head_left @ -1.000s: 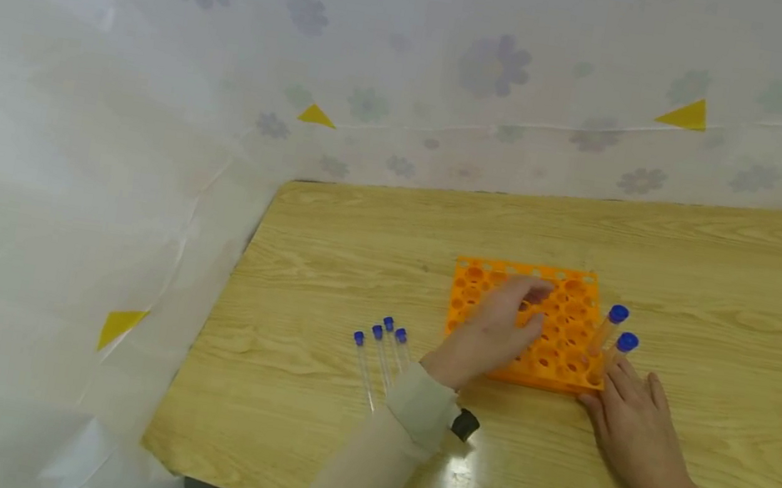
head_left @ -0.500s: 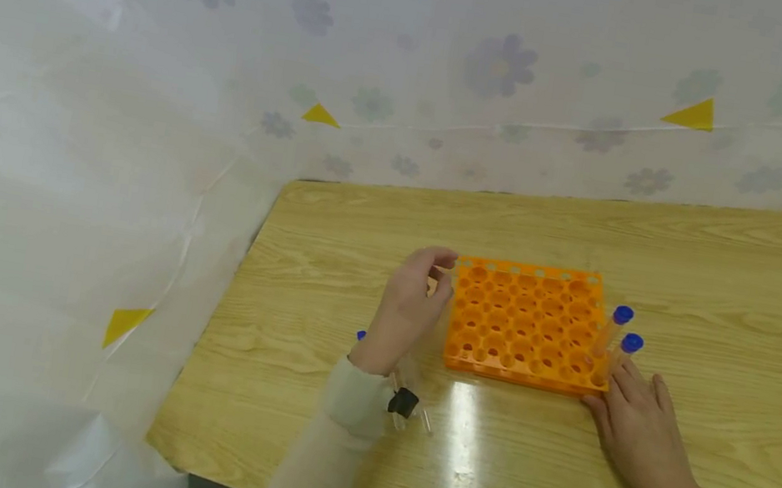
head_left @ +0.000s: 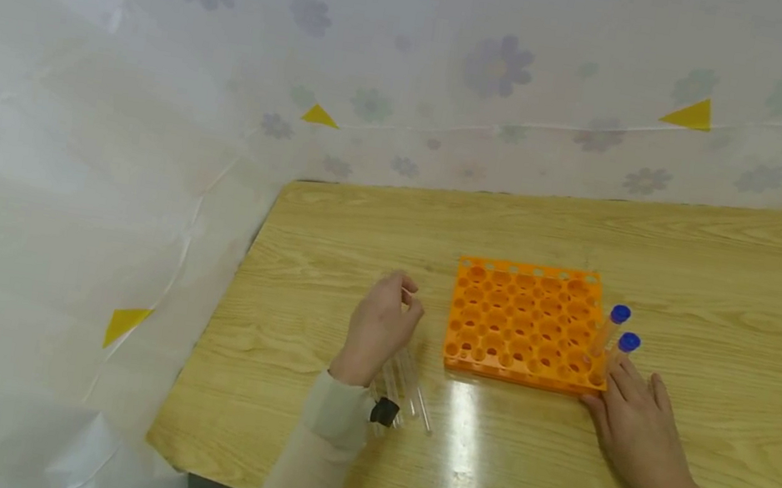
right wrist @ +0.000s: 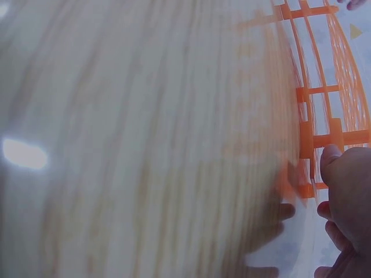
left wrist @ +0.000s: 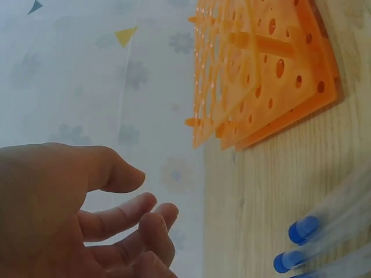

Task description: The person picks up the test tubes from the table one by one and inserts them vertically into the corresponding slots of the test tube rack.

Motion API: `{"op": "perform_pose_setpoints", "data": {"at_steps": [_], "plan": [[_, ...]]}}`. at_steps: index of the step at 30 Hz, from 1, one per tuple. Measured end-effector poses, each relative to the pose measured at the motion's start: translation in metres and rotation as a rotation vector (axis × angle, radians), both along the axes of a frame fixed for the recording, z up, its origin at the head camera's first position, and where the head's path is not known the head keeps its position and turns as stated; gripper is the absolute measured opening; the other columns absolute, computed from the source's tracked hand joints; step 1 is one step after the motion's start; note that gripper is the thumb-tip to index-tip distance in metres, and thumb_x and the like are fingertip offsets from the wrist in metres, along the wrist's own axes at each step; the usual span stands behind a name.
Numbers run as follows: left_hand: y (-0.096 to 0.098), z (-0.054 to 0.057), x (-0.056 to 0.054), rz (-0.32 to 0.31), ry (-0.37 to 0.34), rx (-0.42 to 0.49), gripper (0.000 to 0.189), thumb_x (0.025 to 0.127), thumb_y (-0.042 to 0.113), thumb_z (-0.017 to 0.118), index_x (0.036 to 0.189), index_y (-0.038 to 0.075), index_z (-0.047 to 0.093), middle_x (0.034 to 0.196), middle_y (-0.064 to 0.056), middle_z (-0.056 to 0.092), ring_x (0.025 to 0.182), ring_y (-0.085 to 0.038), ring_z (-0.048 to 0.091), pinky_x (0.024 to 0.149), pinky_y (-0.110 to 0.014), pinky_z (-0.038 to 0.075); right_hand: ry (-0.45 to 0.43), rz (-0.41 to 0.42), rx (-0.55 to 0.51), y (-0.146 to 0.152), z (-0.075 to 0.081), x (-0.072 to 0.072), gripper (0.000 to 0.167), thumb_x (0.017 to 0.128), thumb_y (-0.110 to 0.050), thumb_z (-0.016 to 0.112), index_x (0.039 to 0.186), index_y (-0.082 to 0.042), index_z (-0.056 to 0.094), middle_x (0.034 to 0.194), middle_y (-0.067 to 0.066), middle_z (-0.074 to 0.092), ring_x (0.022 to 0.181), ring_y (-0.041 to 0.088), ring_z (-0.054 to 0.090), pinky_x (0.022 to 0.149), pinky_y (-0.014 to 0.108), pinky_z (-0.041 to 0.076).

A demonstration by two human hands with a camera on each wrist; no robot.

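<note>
My left hand [head_left: 379,326] hovers over several clear test tubes [head_left: 417,396] lying on the table, left of the orange test tube rack [head_left: 523,323]. Its fingers are loosely bent and hold nothing, with a gap between thumb and fingertips in the left wrist view. Blue caps [left wrist: 304,230] top the lying tubes; the hand hides them in the head view. My right hand [head_left: 643,434] holds the rack's near right corner, thumb [right wrist: 331,159] against its front side. Two blue-capped tubes [head_left: 619,314] stand tilted at the rack's right end, the nearer one right at my right fingers.
The wooden table [head_left: 348,229] is backed by a pale flowered sheet [head_left: 404,52] with yellow triangles. A white sheet [head_left: 59,228] hangs along the left side. A black strap piece [head_left: 384,412] sits at my left wrist, over the tubes.
My left hand has moved left from above the rack, then down and nearer to me over the lying tubes. The right hand and rack have stayed in place.
</note>
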State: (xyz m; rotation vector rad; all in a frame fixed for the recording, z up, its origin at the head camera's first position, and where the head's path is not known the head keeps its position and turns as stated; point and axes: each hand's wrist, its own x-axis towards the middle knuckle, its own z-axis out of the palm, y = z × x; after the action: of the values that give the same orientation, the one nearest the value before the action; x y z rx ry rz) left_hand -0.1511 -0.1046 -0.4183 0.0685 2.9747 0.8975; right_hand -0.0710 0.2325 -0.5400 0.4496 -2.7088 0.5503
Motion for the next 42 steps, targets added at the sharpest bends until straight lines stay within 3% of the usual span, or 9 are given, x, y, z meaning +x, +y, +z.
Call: {"op": "perform_pose_setpoints", "data": {"at_steps": [5, 7, 12, 21, 28, 35, 42], "plan": [[-0.006, -0.008, 0.005, 0.023, -0.135, -0.074, 0.018, 0.094, 0.022, 0.055, 0.105, 0.009, 0.062, 0.088, -0.002, 0.066, 0.061, -0.014, 0.056, 0.052, -0.027, 0.046, -0.009, -0.003, 0.002, 0.0, -0.001, 0.0, 0.042, 0.096, -0.02, 0.064, 0.126, 0.009, 0.056, 0.136, 0.028, 0.052, 0.135, 0.044, 0.044, 0.115, 0.07, 0.019], [-0.008, -0.01, 0.008, 0.018, -0.187, -0.089, 0.015, 0.095, 0.024, 0.056, 0.091, 0.011, 0.06, 0.074, 0.001, 0.059, 0.053, -0.011, 0.047, 0.046, -0.025, 0.039, -0.015, -0.006, 0.005, 0.0, -0.001, 0.0, 0.043, 0.097, -0.02, 0.064, 0.127, 0.009, 0.055, 0.137, 0.028, 0.051, 0.135, 0.043, 0.043, 0.116, 0.069, 0.018], [-0.01, -0.017, 0.013, 0.001, -0.283, -0.109, 0.043, 0.094, 0.024, 0.057, 0.056, 0.018, 0.037, 0.048, 0.007, 0.03, 0.043, -0.008, 0.025, 0.039, -0.022, 0.019, -0.012, -0.008, 0.009, 0.0, -0.002, 0.001, 0.045, 0.096, -0.021, 0.064, 0.129, 0.009, 0.055, 0.138, 0.028, 0.051, 0.135, 0.043, 0.044, 0.116, 0.069, 0.018], [-0.005, -0.029, 0.019, 0.019, -0.349, -0.229, 0.048, 0.094, 0.031, 0.058, 0.054, 0.018, 0.035, 0.05, 0.006, 0.031, 0.044, -0.01, 0.03, 0.041, -0.026, 0.027, -0.008, -0.009, 0.018, 0.0, -0.001, 0.0, 0.043, 0.097, -0.02, 0.064, 0.126, 0.01, 0.056, 0.136, 0.029, 0.052, 0.132, 0.044, 0.046, 0.115, 0.07, 0.02], [0.002, -0.037, 0.02, 0.017, -0.339, -0.317, 0.038, 0.094, 0.033, 0.059, 0.063, 0.015, 0.048, 0.062, 0.0, 0.046, 0.054, -0.017, 0.046, 0.05, -0.033, 0.037, 0.001, -0.007, 0.018, 0.0, -0.001, 0.001, 0.045, 0.096, -0.02, 0.064, 0.128, 0.01, 0.055, 0.136, 0.029, 0.053, 0.13, 0.045, 0.047, 0.113, 0.071, 0.022], [0.009, -0.044, 0.02, 0.018, -0.319, -0.332, 0.042, 0.092, 0.028, 0.062, 0.057, 0.016, 0.042, 0.054, 0.002, 0.043, 0.048, -0.015, 0.042, 0.047, -0.031, 0.037, 0.02, -0.003, 0.004, 0.0, -0.002, 0.0, 0.041, 0.095, -0.019, 0.065, 0.125, 0.009, 0.057, 0.135, 0.028, 0.053, 0.13, 0.045, 0.048, 0.112, 0.071, 0.023], [0.014, -0.048, 0.019, 0.013, -0.308, -0.443, 0.055, 0.091, 0.042, 0.067, 0.052, 0.017, 0.037, 0.047, 0.004, 0.035, 0.044, -0.012, 0.037, 0.044, -0.028, 0.034, 0.011, -0.005, 0.007, 0.0, -0.004, -0.001, 0.043, 0.096, -0.019, 0.064, 0.126, 0.01, 0.056, 0.135, 0.029, 0.053, 0.131, 0.044, 0.047, 0.112, 0.071, 0.023]]}}
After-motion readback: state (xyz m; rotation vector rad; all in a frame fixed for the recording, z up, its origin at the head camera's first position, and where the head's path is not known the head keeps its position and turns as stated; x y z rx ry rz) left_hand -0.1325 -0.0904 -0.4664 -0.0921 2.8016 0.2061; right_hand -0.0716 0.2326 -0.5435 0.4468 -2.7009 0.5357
